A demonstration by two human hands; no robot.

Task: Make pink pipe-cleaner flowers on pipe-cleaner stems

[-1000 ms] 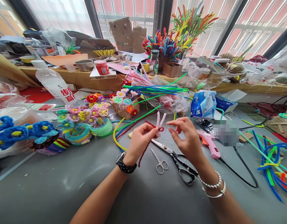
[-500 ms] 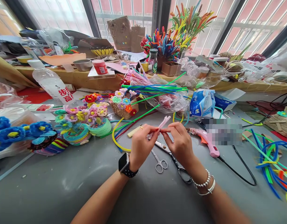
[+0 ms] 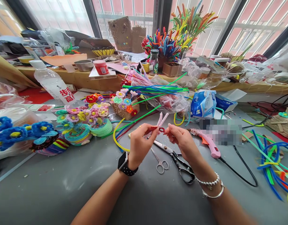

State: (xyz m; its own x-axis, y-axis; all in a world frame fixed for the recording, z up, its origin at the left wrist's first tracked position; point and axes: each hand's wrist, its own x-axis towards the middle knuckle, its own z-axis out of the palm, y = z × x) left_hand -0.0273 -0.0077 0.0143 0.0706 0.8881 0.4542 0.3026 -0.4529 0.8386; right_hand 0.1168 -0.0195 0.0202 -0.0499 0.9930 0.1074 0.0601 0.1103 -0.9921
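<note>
In our left hand (image 3: 141,142) we pinched pink pipe cleaner tips (image 3: 164,119) and a red loop (image 3: 161,130), our right hand (image 3: 183,140) close beside. Below we had small scissors (image 3: 160,164) and large scissors (image 3: 165,148) on the grey table (image 3: 87,170), a pink glue gun (image 3: 211,145) to the right and a flower basket (image 3: 124,110) beyond.

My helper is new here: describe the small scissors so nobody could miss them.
On the grey table, look below the gap between the left hand and right hand. The small scissors lie there, beside the large scissors. They are silver throughout, handles included; the large pair has black handles.
</note>
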